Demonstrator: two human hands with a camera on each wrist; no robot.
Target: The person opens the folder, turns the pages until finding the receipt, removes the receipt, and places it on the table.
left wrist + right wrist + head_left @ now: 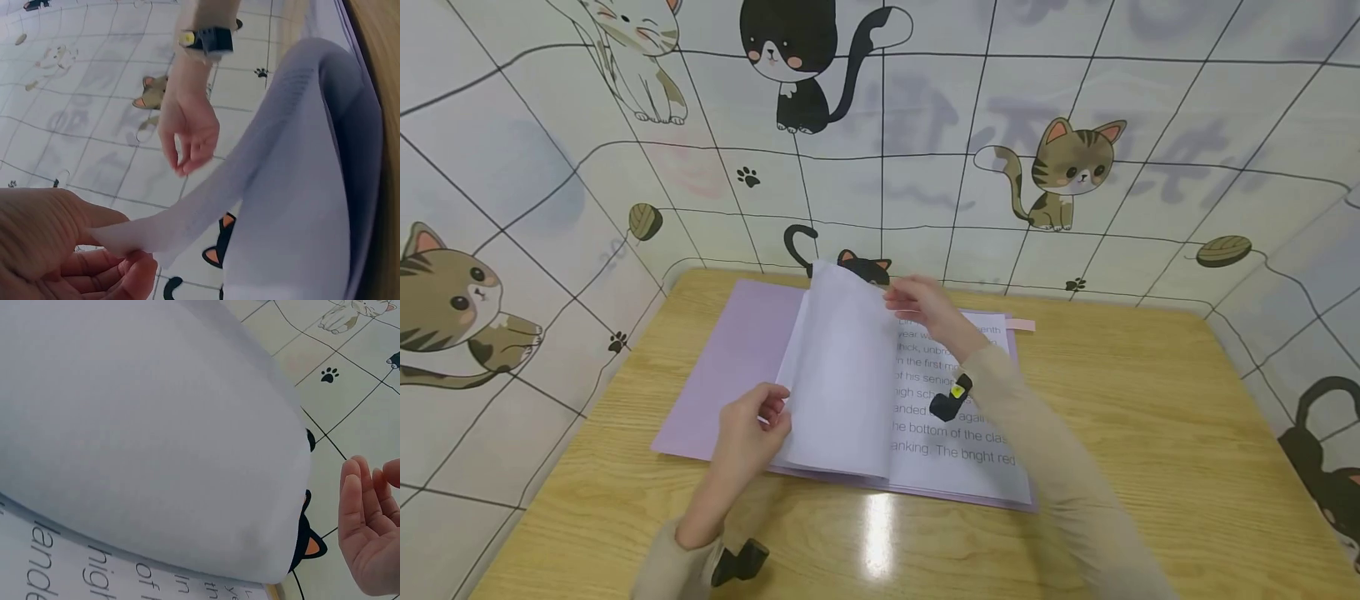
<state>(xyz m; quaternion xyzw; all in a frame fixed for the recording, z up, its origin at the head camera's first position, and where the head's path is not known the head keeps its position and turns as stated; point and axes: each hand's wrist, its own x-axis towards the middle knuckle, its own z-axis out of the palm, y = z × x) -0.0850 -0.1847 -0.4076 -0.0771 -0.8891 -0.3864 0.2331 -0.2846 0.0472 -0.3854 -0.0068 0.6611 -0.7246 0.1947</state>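
An open book [961, 475] with a lavender cover [715, 375] lies on the table, large print on its right page. One blank-faced page [850, 383] stands curled up from the middle, its upper corner raised. My left hand [751, 427] is at the left side of this page; in the left wrist view its thumb and fingers pinch the paper's edge [144, 236]. My right hand [928, 312] hovers by the raised upper corner. In the right wrist view its fingers [353, 500] are loosely bent and apart from the paper, holding nothing.
The book rests on a wood-grain table [1150, 417]. A pale pink tab [1021, 325] sticks out at the book's right edge. Behind and at both sides stand white gridded walls [925, 108] printed with cartoon cats. Each wrist carries a small black camera [951, 400].
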